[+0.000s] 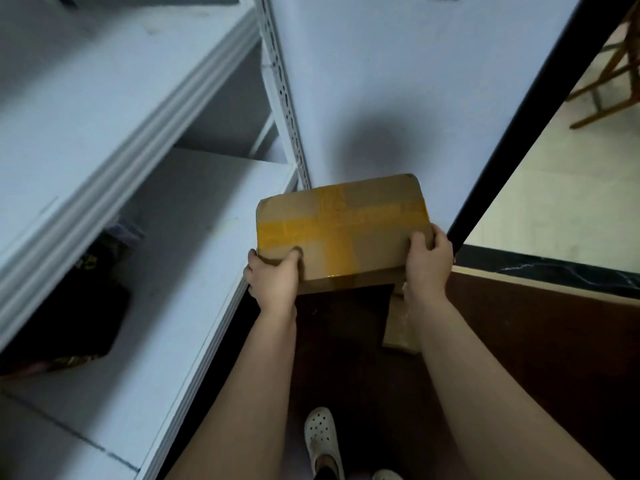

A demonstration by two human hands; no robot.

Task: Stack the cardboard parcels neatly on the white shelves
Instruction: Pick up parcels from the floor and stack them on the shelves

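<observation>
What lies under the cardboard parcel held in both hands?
Below the cardboard parcel are dark floor and part of a second box; the right arm hides its other side.

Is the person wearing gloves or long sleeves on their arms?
No. The left forearm and right forearm are bare, with no sleeves in view. The left hand and right hand have no gloves, and no watch or bracelet shows on either wrist.

Dark item (69, 317) under upper shelf (104, 140): unidentifiable. Floor parcel (398, 327) half-hidden behind right forearm (460, 358). Chair (609, 81) cut by edge.
</observation>
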